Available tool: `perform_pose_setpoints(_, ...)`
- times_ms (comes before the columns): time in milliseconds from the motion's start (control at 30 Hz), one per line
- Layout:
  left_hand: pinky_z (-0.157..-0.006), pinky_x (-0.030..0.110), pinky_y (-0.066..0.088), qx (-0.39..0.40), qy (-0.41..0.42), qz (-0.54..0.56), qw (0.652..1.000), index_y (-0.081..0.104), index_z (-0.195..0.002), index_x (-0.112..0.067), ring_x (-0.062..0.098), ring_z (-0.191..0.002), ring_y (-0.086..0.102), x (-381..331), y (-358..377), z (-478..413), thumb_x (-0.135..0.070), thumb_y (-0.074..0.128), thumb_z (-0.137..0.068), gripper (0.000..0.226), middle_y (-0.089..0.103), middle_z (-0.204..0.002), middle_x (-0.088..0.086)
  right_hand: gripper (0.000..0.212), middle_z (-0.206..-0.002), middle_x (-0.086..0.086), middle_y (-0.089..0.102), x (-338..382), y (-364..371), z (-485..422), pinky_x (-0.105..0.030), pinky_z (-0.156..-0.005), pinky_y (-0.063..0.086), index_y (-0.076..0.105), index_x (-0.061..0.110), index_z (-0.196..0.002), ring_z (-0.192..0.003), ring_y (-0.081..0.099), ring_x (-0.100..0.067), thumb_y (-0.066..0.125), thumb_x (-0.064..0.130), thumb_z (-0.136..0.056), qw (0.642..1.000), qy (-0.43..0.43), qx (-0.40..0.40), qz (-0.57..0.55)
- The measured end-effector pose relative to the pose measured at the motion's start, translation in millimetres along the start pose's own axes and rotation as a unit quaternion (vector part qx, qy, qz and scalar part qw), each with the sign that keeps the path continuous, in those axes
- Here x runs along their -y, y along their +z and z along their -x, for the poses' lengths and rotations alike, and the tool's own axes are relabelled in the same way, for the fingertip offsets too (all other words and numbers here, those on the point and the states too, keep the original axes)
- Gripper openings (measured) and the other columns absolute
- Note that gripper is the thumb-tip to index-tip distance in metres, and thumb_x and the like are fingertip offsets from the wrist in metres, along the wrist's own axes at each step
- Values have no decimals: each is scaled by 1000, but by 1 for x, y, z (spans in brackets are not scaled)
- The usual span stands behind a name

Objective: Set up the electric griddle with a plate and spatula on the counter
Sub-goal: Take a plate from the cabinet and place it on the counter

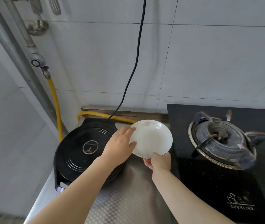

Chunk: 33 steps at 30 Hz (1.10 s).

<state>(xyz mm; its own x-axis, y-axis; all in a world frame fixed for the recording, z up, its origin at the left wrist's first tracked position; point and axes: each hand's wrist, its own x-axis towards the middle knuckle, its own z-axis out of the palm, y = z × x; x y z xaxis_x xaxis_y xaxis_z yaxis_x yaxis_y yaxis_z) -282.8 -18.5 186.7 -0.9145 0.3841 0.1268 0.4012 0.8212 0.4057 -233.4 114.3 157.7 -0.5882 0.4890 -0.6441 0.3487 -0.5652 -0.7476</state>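
A black round electric griddle (81, 151), lid closed, sits on the left of the steel counter (128, 199), its black cord (136, 54) running up the wall. A white plate (152, 139) with a faint pink flower is held just right of the griddle, tilted slightly toward me. My left hand (120, 144) grips the plate's left rim, reaching across the griddle's right edge. My right hand (159, 162) holds the plate's near rim from below. A slotted metal spatula (55, 5) hangs on the wall at the top left.
A black glass gas stove (225, 183) with a burner (222, 139) takes up the right side. A yellow gas hose (55, 107) runs down from a valve (37, 60) and along the counter's back. A steel ladle (37, 26) hangs beside the spatula.
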Motion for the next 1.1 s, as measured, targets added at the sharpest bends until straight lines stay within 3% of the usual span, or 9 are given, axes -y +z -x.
perform_pose_setpoints(167,-112,34,25,36,12,-20,999,33,-143,-26,21,-136,34,-4,15,-15,-35,49,-93,53,35,-150,-2,36,-102,-15,63,-6,2,-11,-23,-39,52,52,17,-111,-80,68,-30,46,-11,-89,999,38,-19,1)
perform_pose_setpoints(300,-113,35,23,49,9,-29,998,33,-142,-27,21,-137,32,-2,18,-21,-36,50,-93,53,34,-151,-2,35,-102,-16,64,-2,1,-20,-26,-40,56,55,17,-98,-80,67,-32,41,-13,-88,999,50,-16,-10)
perform_pose_setpoints(500,-115,35,19,58,10,-49,997,33,-143,-28,21,-138,31,2,23,-22,-36,50,-93,54,34,-151,-1,39,-116,-19,64,-6,-6,-31,-27,-41,56,54,12,-108,-91,67,-38,37,-14,-84,997,66,-45,3)
perform_pose_setpoints(633,-116,37,16,69,8,-55,996,32,-143,-29,21,-139,30,4,25,-22,-37,51,-93,55,33,-152,-2,40,-113,-20,65,-7,-12,-35,-27,-43,55,55,8,-118,-70,64,-29,39,-10,-86,997,69,-34,29)
perform_pose_setpoints(767,-116,39,15,77,3,-57,995,31,-143,-30,21,-140,28,6,23,-20,-38,51,-92,56,32,-152,-2,39,-110,-23,66,-8,-17,-39,-31,-49,55,50,2,-123,-74,66,-33,42,-7,-86,996,70,-26,49)
perform_pose_setpoints(900,-116,40,15,77,5,-59,995,31,-143,-30,22,-140,27,6,18,-10,-37,52,-92,56,32,-152,-2,28,-86,-21,65,-9,-19,-35,-33,-52,56,57,-5,-110,-63,66,-27,42,-3,-87,994,85,-18,65)
perform_pose_setpoints(1100,-116,40,14,70,20,-52,996,31,-144,-27,22,-142,25,0,1,13,-35,51,-93,55,31,-153,0,12,-89,-22,63,-12,-21,-10,-32,-52,57,56,-2,-91,-60,66,-27,45,0,-87,994,90,-2,66)
